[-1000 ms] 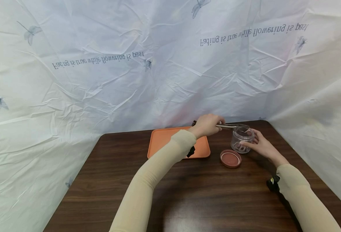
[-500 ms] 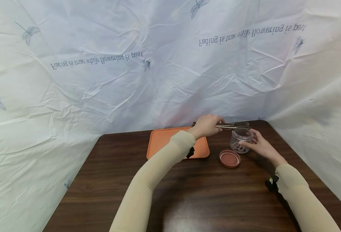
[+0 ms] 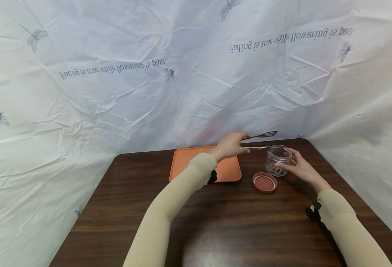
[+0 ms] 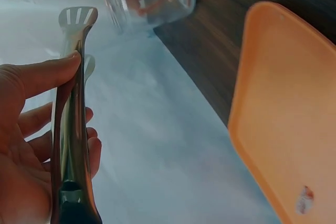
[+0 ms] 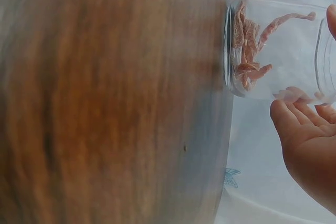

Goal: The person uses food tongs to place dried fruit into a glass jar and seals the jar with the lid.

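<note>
My left hand (image 3: 231,145) grips metal tongs (image 4: 73,145) with slotted ends, thumb on one arm and fingers round the other. In the head view the tongs' arms are spread, one tip over the mouth of a clear jar (image 3: 273,163) and the other higher up behind it. Nothing shows between the tips. My right hand (image 3: 299,168) holds the jar from its right side, thumb in front. Several thin, wrinkled, brownish-pink strips (image 5: 245,40) lie at the jar's bottom, one leaning up along the wall. The jar stands upright on the table.
A reddish-brown lid (image 3: 264,183) lies on the dark wooden table (image 3: 236,218) just in front of the jar. Left of it is an orange tray (image 3: 182,163), partly behind my left arm, with a small whitish-red spot (image 4: 305,200) on it. A printed white cloth (image 3: 196,100) hangs behind the table.
The tongs' arms, close together over the jar mouth before, have sprung apart. My left hand has shifted slightly left. The right hand and jar have stayed in place.
</note>
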The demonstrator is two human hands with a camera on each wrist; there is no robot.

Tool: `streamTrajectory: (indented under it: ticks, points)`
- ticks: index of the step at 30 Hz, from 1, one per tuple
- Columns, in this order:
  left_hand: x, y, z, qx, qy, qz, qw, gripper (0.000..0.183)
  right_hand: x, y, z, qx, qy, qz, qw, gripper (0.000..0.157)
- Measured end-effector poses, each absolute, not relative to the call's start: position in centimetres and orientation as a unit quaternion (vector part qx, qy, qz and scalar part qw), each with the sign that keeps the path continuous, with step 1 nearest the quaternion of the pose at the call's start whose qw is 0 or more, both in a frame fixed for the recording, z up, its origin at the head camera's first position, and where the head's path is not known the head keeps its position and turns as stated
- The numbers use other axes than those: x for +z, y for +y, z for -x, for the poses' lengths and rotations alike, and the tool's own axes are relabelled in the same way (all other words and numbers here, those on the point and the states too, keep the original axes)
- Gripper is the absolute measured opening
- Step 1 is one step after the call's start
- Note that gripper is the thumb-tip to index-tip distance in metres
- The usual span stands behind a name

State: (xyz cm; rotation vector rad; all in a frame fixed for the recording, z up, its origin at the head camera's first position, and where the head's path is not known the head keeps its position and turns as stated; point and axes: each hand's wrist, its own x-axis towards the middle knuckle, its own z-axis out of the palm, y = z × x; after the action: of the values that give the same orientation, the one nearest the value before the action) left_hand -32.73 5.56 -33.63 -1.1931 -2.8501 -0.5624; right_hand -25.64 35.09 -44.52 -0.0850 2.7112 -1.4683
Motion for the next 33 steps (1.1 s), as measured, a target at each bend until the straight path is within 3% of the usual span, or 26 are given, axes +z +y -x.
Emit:
streamTrajectory:
  ticks: [21,33]
  points:
    - [-36.8,-6.9,34.4,-0.306,-0.924,0.226,-0.029,0.064,-44.7,35.3,25.7,-0.487,0.871,0.046,0.031,0.109]
    - [-38.5,-13.4,34.7,-0.295,-0.944,0.149,0.01,0.062,-44.7,35.1,25.7,-0.483,0.874,0.042,0.032,0.109]
